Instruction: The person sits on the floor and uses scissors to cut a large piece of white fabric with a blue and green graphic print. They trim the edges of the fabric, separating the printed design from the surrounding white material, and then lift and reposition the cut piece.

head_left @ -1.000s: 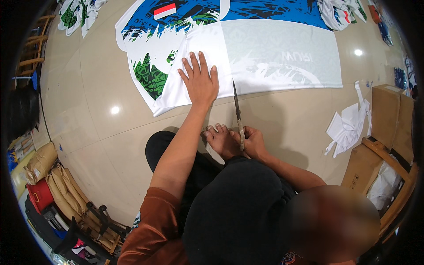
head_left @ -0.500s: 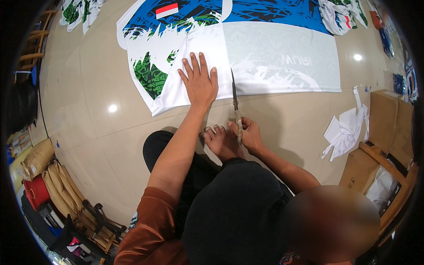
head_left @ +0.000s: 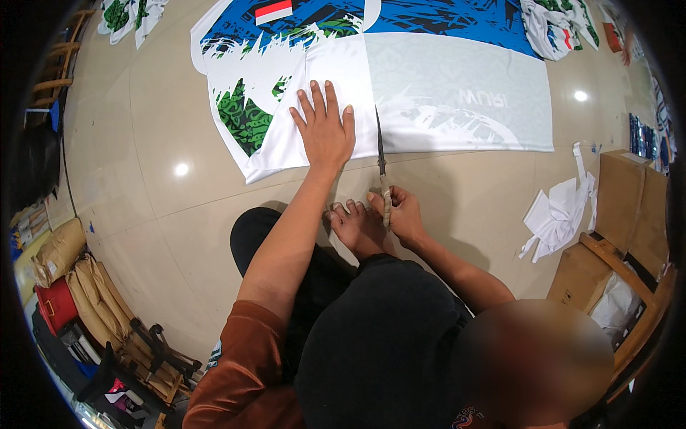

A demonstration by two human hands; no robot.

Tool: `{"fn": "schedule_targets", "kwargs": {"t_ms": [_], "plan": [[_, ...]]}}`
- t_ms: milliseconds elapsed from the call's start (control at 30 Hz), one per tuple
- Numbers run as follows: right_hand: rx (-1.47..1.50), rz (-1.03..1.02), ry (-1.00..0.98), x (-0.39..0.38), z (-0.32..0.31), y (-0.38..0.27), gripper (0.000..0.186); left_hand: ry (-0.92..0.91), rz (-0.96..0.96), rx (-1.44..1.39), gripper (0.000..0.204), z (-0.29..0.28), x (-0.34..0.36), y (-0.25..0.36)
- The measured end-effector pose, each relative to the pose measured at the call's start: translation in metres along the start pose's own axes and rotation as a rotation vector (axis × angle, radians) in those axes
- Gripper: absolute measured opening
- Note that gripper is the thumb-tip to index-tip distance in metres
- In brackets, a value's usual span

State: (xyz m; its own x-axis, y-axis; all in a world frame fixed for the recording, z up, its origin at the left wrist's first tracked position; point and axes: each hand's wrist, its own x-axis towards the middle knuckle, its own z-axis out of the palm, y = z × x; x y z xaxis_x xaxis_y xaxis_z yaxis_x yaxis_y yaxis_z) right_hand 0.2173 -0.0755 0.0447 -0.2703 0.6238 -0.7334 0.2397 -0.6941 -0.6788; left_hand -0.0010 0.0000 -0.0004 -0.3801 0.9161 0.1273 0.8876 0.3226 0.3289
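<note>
A large piece of printed fabric (head_left: 457, 93), blue, white and green with a small red-and-white patch, lies spread on the tiled floor ahead of me. My left hand (head_left: 325, 132) rests flat on its white part, fingers spread and pointing away. In my right hand (head_left: 400, 213) I grip a pair of scissors (head_left: 381, 150) by wrapped, tan handles. Their dark blades point away from me and lie at the near part of the cloth, just right of my left hand. Whether the blades are parted is hard to make out. My bare foot (head_left: 354, 227) is between my arms.
White fabric scraps (head_left: 561, 214) lie on the floor at the right, beside cardboard boxes (head_left: 629, 193) and a wooden frame (head_left: 618, 268). More printed cloth (head_left: 554, 32) is bunched at the far right. Brown packages (head_left: 100, 293) and a red container (head_left: 57, 307) stand at the left.
Hands, scissors and fabric hold nearly the same places, with only a slight shift of the whole view. At the far right edge, a blurred hand-like shape now shows near the reddish object.
</note>
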Motion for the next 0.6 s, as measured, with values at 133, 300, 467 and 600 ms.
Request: {"fn": "schedule_targets", "kwargs": {"t_ms": [133, 300, 467, 600], "plan": [[-0.031, -0.012, 0.012, -0.002, -0.001, 0.000, 0.030, 0.000, -0.003, 0.003, 0.070, 0.002, -0.001, -0.001], [-0.042, 0.002, 0.013, -0.004, -0.004, -0.001, 0.030, 0.000, -0.005, 0.002, 0.070, 0.001, 0.000, 0.000], [-0.050, -0.010, 0.037, 0.000, 0.001, -0.013, 0.030, -0.004, -0.006, -0.005, 0.070, 0.000, 0.000, 0.000], [0.007, -0.024, 0.014, 0.015, -0.001, -0.011, 0.035, -0.001, -0.004, -0.011, 0.070, -0.001, 0.000, 0.000]]}}
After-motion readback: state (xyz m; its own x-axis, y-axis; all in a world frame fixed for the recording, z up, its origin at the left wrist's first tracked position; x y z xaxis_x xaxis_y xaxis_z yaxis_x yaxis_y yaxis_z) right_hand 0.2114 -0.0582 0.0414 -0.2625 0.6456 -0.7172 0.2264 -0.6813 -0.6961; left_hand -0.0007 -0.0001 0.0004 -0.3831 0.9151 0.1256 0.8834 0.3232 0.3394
